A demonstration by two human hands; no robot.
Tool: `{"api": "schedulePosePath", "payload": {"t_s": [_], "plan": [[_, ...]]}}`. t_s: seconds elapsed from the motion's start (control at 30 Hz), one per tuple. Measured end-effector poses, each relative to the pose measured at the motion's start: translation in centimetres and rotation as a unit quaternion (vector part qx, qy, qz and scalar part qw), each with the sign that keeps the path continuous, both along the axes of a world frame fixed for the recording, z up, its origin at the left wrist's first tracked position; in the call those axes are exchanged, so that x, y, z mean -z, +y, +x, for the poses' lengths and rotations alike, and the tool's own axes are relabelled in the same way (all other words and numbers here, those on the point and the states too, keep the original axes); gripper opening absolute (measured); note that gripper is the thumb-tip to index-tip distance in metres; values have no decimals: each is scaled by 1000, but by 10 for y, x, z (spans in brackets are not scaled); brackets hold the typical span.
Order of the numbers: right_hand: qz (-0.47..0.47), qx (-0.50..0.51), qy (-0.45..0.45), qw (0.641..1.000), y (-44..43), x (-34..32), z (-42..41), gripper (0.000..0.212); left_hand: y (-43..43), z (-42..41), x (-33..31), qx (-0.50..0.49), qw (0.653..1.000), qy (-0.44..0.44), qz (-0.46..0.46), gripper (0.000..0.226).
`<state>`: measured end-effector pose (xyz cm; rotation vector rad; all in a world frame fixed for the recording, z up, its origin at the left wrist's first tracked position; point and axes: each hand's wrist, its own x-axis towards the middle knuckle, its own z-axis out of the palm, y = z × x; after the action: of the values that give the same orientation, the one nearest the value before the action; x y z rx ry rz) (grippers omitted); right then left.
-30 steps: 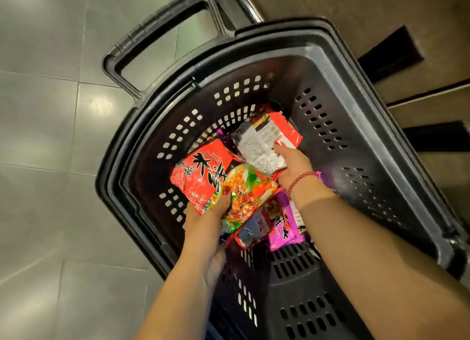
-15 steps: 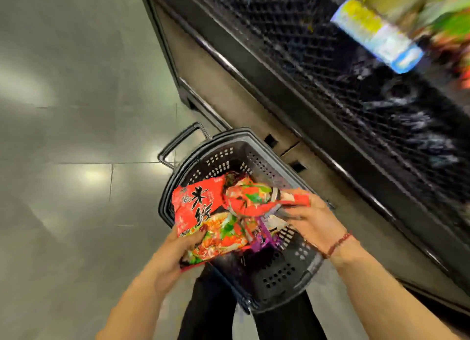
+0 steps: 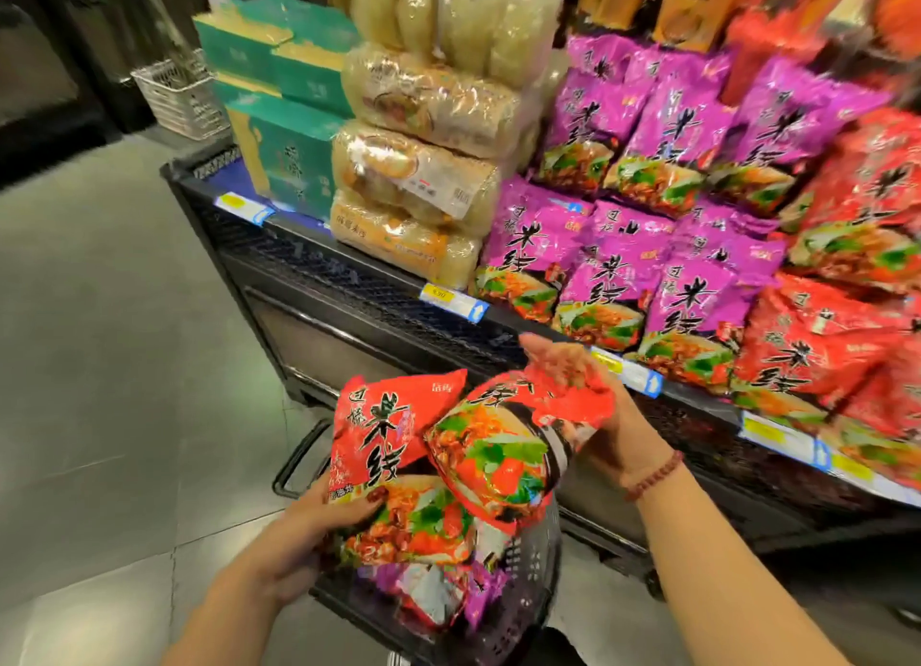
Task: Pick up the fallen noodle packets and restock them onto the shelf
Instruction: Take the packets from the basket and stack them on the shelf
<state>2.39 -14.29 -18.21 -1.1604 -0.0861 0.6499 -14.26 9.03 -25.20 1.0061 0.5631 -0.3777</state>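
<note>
The basket [image 3: 533, 558] is mostly hidden beneath a red noodle packet [image 3: 383, 441] gripped by the curled fingers of the left hand [image 3: 309, 531] and a second red packet [image 3: 491, 458], blurred at the top, pinched by the right hand [image 3: 628, 426], near the shelf [image 3: 349, 286] of purple packets [image 3: 613, 266] above grey floor tiles [image 3: 99, 366].

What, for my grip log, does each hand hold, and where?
Left hand: red noodle packet, by its left edge. Right hand: second red packet, by its crumpled top.
</note>
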Motion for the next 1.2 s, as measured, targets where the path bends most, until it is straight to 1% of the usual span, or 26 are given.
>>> {"api": "schedulePosePath", "payload": {"t_s": [0.03,0.07,0.13,0.2,0.23,0.27,0.37,0.43,0.5,0.53,0.57,0.6,0.63,0.67,0.7,0.73,0.77,0.83,0.87,0.97,1.0,1.03,1.07,1.1,1.13,1.2], "plan": [[25,57,30,998,-4,-10,1,87,-6,6,-8,12,1000,-16,-1,116],[49,107,42,992,-10,-18,1,92,-12,13,-14,22,999,-27,3,114],[93,145,54,984,-23,-33,-5,75,-27,26,-23,33,998,-46,10,113],[135,146,101,975,-41,-38,-20,47,-45,39,-26,40,997,-58,10,114],[149,145,118,971,-49,-40,-28,42,-55,45,-27,44,997,-62,11,115],[161,153,128,966,-58,-38,-32,44,-65,52,-27,46,997,-64,11,116],[157,188,144,959,-83,-42,-32,41,-96,74,-28,44,996,-81,-7,112],[186,186,160,951,-100,-43,-21,48,-117,88,-30,48,995,-92,-6,89],[159,163,160,960,-110,-29,-2,47,-139,99,-32,46,994,-96,-4,64],[132,178,147,964,-115,-19,6,63,-152,106,-35,47,994,-98,1,62],[100,198,132,966,-118,-8,14,73,-165,111,-35,45,994,-100,3,63],[56,235,111,964,-121,0,20,66,-179,115,-39,38,994,-104,3,63],[18,267,81,960,-125,7,25,45,-194,118,-43,25,994,-108,0,61],[-17,281,58,958,-129,11,29,23,-207,122,-48,11,995,-101,2,67],[-55,288,41,955,-134,13,35,13,-218,128,-49,-3,995,-95,1,87],[-85,292,30,952,-139,13,40,12,-228,134,-51,-24,996,-85,0,110],[-96,303,18,948,-144,13,46,14,-238,138,-54,-42,995,-92,-9,123],[-126,335,-27,933,-153,9,60,19,-253,151,-59,-67,993,-93,10,128],[-171,347,-75,919,-158,5,66,20,-260,158,-65,-64,993,-93,14,129],[-282,336,-286,852,-171,-6,82,21,-273,177,-73,-63,993,-100,-2,115],[-302,326,-329,834,-174,-11,86,17,-276,183,-77,-69,993,-97,-9,113],[-303,296,-356,833,-178,-14,91,7,-277,189,-81,-72,992,-102,-16,108],[-302,263,-379,834,-180,-18,95,8,-279,194,-86,-67,992,-109,-23,97],[-299,218,-390,843,-185,-21,97,25,-280,198,-88,-53,991,-121,-30,84],[-289,174,-427,839,-184,-41,100,42,-280,199,-91,-39,991,-125,-39,71],[-290,52,-444,846,-207,-18,111,64,-280,200,-97,-28,990,-126,-51,54]]}}
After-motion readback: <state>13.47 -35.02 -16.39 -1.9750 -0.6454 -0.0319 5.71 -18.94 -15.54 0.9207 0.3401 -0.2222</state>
